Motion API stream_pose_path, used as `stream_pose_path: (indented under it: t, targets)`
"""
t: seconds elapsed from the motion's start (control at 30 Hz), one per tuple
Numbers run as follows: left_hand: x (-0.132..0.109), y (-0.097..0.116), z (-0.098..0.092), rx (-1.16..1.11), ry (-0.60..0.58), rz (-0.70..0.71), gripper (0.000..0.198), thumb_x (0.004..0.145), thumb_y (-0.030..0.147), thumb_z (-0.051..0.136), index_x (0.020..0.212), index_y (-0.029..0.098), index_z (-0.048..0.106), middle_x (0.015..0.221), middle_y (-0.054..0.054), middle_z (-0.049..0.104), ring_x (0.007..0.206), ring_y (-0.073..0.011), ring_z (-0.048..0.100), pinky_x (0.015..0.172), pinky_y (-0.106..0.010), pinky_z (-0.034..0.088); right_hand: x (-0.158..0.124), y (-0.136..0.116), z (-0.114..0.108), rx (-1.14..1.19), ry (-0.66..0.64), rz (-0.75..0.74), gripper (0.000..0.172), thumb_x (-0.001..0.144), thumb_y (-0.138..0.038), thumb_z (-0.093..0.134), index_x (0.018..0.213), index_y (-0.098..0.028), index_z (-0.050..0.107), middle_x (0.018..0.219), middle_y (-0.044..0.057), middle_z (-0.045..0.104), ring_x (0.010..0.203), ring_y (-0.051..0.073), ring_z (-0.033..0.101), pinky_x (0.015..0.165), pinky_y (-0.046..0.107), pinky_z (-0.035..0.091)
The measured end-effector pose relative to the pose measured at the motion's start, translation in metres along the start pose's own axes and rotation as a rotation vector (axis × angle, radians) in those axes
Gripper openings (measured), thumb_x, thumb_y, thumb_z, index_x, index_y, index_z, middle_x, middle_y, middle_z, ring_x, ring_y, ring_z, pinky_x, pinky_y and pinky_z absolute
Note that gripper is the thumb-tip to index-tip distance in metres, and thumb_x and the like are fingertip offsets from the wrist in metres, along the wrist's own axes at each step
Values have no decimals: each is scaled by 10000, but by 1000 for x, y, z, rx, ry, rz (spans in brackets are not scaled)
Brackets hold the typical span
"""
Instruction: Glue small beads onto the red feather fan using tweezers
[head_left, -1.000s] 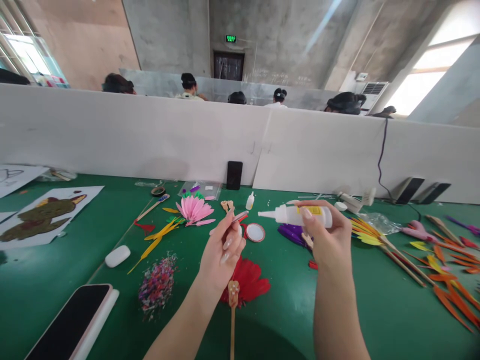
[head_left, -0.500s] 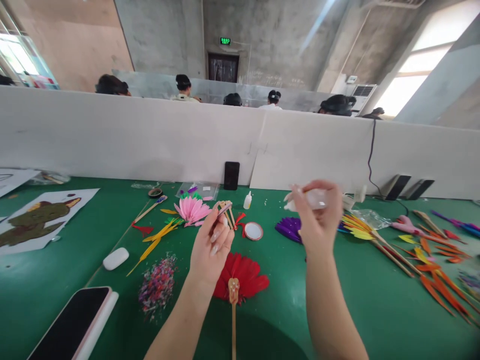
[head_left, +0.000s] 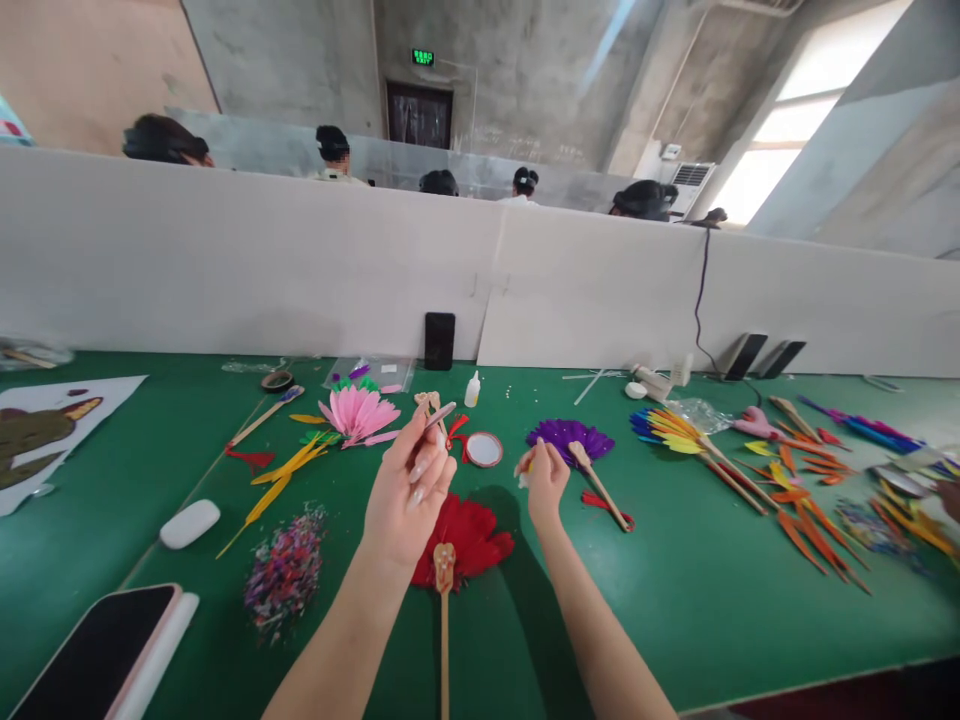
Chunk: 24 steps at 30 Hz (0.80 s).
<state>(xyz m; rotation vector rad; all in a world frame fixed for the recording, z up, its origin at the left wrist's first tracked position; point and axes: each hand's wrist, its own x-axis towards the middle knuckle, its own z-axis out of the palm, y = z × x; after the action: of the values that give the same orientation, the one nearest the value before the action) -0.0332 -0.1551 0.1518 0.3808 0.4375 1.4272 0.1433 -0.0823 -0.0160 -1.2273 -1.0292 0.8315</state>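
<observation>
My left hand [head_left: 411, 485] is raised above the red feather fan [head_left: 469, 540], its fingers closed around slim metallic tweezers [head_left: 442, 413]. To the right, my right hand [head_left: 549, 485] is closed on a small pale squeeze bottle [head_left: 523, 474]; the fingers cover most of it, and a bit of yellow shows. The red fan lies below both hands with its wooden handle [head_left: 445, 640] toward me. Just beyond my right hand lies a purple feather fan [head_left: 574, 440]. A round white lid-like dish [head_left: 484, 450] rests between the hands, farther back.
A small white bottle [head_left: 472, 390] stands near a dark phone [head_left: 439, 341] leaning on the partition [head_left: 300, 260]. Pink feathers [head_left: 358, 412] and a colourful confetti pile [head_left: 285, 570] lie left. A multicoloured feather fan [head_left: 679, 435] and orange feathers [head_left: 810, 530] lie right.
My right hand has come down and left with the squeeze bottle, nearer the left hand. The left hand keeps its hold on the tweezers. The view has swung slightly right.
</observation>
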Motion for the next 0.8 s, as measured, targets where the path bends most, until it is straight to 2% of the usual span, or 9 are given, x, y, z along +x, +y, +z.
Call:
stream_pose_path:
  t: [0.23, 0.37, 0.43, 0.5, 0.57, 0.67, 0.77, 0.8]
  targets:
    - [3, -2, -1, -1, -1, -17, 349, 936, 229, 450, 620, 109, 535, 442, 84, 327, 304, 9, 215, 372, -154, 269, 1, 0, 13, 7, -53, 8, 270, 910, -331, 537, 1092, -137, 583, 1027, 64, 626, 837, 166, 627, 721, 351, 535]
    - [3, 5, -5, -19, 25, 27, 321, 928, 229, 465, 638, 112, 538, 468, 83, 345, 306, 14, 226, 367, -145, 270, 4, -22, 21, 105, -80, -29, 237, 909, -325, 541, 1032, -131, 595, 930, 40, 631, 728, 130, 616, 637, 295, 530]
    - [4, 9, -7, -26, 39, 50, 305, 919, 235, 483, 644, 116, 537, 474, 84, 345, 305, 15, 234, 363, -143, 268, 9, -46, 25, 198, -63, -69, 246, 917, -357, 520, 957, -126, 595, 807, 9, 611, 607, 95, 572, 550, 246, 495]
    - [5, 11, -9, -32, 46, 60, 298, 913, 237, 495, 644, 117, 534, 473, 84, 348, 305, 15, 240, 366, -143, 274, 16, -81, 28, 307, -68, -115, 300, 918, -406, 494, 811, -135, 563, 639, -42, 523, 467, 62, 462, 450, 204, 412]
    - [6, 10, -9, -37, 45, 55, 284, 912, 233, 495, 656, 117, 537, 473, 84, 367, 303, 16, 234, 368, -143, 276, 22, -122, 31, 407, -95, -159, 365, 891, -445, 460, 634, -185, 434, 539, -68, 398, 419, 66, 391, 403, 201, 345]
    - [7, 5, -7, -43, 42, 20, 286, 923, 222, 472, 667, 116, 543, 464, 83, 389, 294, 17, 218, 364, -144, 268, 26, -185, 32, 501, -182, -191, 398, 830, -471, 400, 539, -217, 305, 481, -68, 262, 400, 84, 337, 380, 216, 311]
    - [6, 0, -5, -56, 35, -35, 342, 936, 235, 450, 632, 106, 540, 424, 86, 345, 285, 11, 227, 357, -149, 267, 23, -234, 32, 543, -285, -224, 390, 804, -452, 372, 495, -220, 311, 469, -58, 234, 390, 88, 317, 360, 214, 281]
    - [6, -1, -4, -67, 29, -51, 357, 939, 235, 443, 621, 104, 537, 420, 86, 338, 282, 11, 229, 353, -149, 265, 20, -246, 32, 580, -369, -263, 385, 801, -433, 371, 487, -222, 303, 464, -57, 211, 386, 90, 311, 351, 212, 267]
